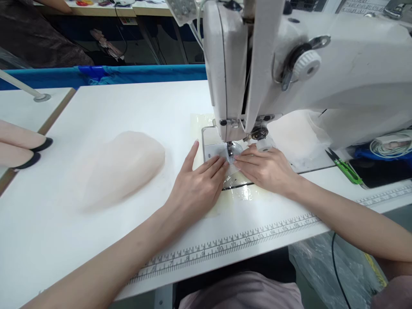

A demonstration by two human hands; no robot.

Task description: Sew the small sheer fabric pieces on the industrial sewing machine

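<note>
At the sewing machine's needle, a small sheer whitish piece of fabric [232, 166] lies on the metal plate under the presser foot [229, 149]. My left hand [201, 184] rests palm down just left of the foot, its fingers stretched out, the outermost spread away; its fingertips touch the sheer piece and its thumb is hidden. From the right, my right hand [267, 168] has its fingers bunched together at the sheer piece's edge, close to the foot. How firmly the fingertips pinch it is hard to see. A pale, sheer cup-shaped piece [128, 161] lies on the table left of my hands.
The white sewing machine [305, 64] towers over the hands. Pale fabric [299, 133] lies beneath its arm. Green thread snips [346, 167] and a dark phone [380, 171] sit at right. A printed ruler [225, 244] follows the front edge. Beige black-tipped objects [24, 150] protrude at left.
</note>
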